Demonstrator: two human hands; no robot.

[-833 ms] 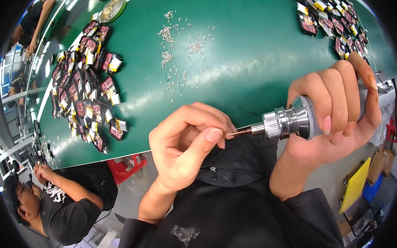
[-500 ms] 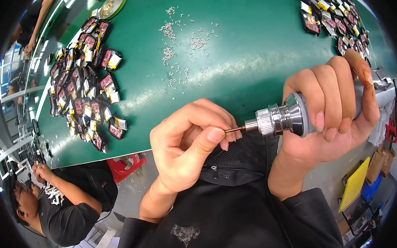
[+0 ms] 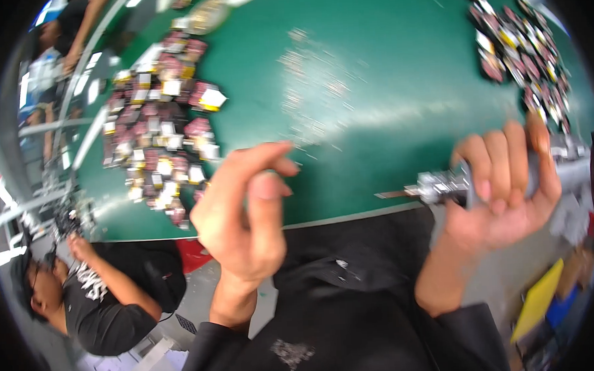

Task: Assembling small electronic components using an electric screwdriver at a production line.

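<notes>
My right hand (image 3: 499,190) is wrapped round a powered screwdriver (image 3: 437,187) with a grey body and a ribbed metal collar. Its thin copper-brown bit points left, just above the table's near edge. My left hand (image 3: 240,218) hovers over that edge, well apart from the bit. Thumb and forefinger are parted and nothing shows between them, though motion blurs the hand. Beyond both hands, many tiny silvery pieces, like small screws or pins, lie scattered (image 3: 309,89) on the green tabletop (image 3: 398,68).
Small black cases with reddish boards and white-and-yellow packs are heaped at left (image 3: 155,132) and far right (image 3: 526,53). A round dish (image 3: 210,15) stands at the far left. Another person (image 3: 109,293) works at lower left. A yellow panel (image 3: 537,301) stands at lower right.
My left hand has let go of the screwdriver bit and moved left, its fingers parting. The screwdriver in my right hand has shifted slightly right. The whole view has swung and blurred.
</notes>
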